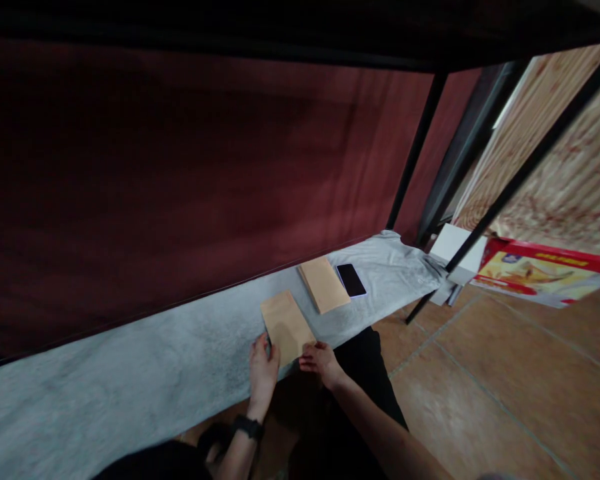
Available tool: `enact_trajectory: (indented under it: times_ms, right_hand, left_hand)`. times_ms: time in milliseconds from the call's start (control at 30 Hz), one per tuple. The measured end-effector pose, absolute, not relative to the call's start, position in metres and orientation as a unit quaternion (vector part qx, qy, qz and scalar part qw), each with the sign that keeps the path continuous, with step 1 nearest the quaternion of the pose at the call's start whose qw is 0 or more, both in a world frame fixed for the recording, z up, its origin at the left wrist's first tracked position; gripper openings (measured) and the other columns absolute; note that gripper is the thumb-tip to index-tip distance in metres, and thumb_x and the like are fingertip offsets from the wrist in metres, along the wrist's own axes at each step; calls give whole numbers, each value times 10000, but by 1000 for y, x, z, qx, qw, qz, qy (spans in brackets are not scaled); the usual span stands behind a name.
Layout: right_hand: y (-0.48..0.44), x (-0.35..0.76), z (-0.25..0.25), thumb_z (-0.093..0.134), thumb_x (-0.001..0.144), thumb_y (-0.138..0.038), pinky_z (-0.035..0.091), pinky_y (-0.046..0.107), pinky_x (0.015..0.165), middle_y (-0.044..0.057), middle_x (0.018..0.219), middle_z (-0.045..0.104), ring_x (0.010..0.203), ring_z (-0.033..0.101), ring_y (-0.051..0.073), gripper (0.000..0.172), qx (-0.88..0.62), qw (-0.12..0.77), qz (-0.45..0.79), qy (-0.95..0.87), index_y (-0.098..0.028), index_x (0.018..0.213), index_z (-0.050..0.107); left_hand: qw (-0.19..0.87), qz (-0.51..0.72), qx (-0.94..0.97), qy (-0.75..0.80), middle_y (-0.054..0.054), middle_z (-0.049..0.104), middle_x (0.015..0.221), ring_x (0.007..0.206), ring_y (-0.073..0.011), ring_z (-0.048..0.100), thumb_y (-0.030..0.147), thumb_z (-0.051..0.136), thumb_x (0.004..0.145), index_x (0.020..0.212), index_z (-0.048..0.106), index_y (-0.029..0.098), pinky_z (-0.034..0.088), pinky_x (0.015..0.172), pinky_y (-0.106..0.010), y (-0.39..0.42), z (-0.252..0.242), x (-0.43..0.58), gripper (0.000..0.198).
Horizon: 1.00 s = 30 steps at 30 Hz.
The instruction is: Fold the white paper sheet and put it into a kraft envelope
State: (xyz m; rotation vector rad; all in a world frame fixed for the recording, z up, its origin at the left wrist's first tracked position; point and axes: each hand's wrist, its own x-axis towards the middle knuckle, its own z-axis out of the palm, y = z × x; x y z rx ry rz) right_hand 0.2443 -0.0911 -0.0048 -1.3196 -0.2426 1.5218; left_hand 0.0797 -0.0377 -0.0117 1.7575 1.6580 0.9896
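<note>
A flat brown paper envelope (pixel 287 325) lies near the front edge of the grey cloth-covered shelf (pixel 180 353). At its left edge is my left hand (pixel 263 367), thumb on top and fingers curled along the side. My right hand (pixel 323 363) pinches the lower right corner, fingertips closed on the paper. What the fingers do under the paper is hidden. Just beyond, to the right, sits a neat stack of similar brown envelopes (pixel 324 285), apart from the one in my hands.
A dark-screened phone (pixel 351 280) lies right of the stack. Dark red panelling (pixel 205 180) backs the shelf, and a black metal post (pixel 417 153) rises at its right end. A white box (pixel 457 250) and a red-yellow carton (pixel 540 272) stand beyond, above the tiled floor (pixel 470 393).
</note>
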Motion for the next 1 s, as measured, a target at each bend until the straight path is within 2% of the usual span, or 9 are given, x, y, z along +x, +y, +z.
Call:
enact_trajectory:
  times_ms: [67,133,300,467,667,800,867,1000]
  right_hand:
    - [-88,245,-7,686,835,-265,592,306,583,32,655,677,549,662,152,159,-557,512,645,-106,-172,782,569]
    - [-85,247,-9,691,836,-291,576,295,543,62,664,702,509,647,150,182,-561,494,654,-112,-159,761,589]
    - [-79,249,-14,717,825,-334,511,235,437,58,587,687,408,579,123,236,-571,472,661,-114,-155,737,591]
    - [-80,246,-16,789,762,-396,501,229,433,34,568,678,404,567,115,313,-561,484,663,-112,-168,739,576]
    - [-79,246,-19,753,793,-392,503,243,461,54,581,686,426,584,129,302,-559,489,658,-122,-155,693,596]
    - [-82,245,-20,729,816,-383,518,278,498,71,605,700,441,594,142,285,-553,497,655,-135,-146,712,612]
    - [-83,245,-19,760,791,-410,528,292,515,61,602,700,447,596,146,299,-548,506,651,-141,-152,744,617]
    - [-77,257,-10,821,708,-512,534,283,521,54,620,710,472,599,140,403,-533,536,636,-158,-152,738,641]
  left_hand:
    - [210,335,714,578,-199,619,1341,1291,-289,563,347,425,938,1317,586,121,455,1073,-459,-32,-10,85,470]
    - [175,272,775,543,-190,497,1510,1441,-287,410,326,385,970,1401,535,119,353,1167,-476,-23,-9,93,501]
    - [138,135,818,541,-153,394,1599,1517,-314,267,356,321,1009,1505,440,130,231,1208,-539,9,-4,117,558]
    - [101,118,816,556,-115,361,1621,1533,-299,230,370,296,1017,1534,410,200,162,1213,-569,26,-9,128,556]
    - [119,125,856,487,-78,373,1619,1538,-259,229,356,281,1023,1545,398,211,154,1240,-515,-6,-26,114,554]
    - [189,172,866,430,-55,454,1575,1488,-195,351,323,249,1034,1516,442,232,251,1239,-458,-31,-29,90,528]
    - [200,241,831,460,-61,459,1571,1466,-185,387,337,266,1032,1513,445,231,308,1223,-423,-37,-29,77,523]
    - [187,331,753,537,-93,460,1563,1457,-223,405,394,302,1025,1487,474,208,331,1216,-427,-35,-32,56,527]
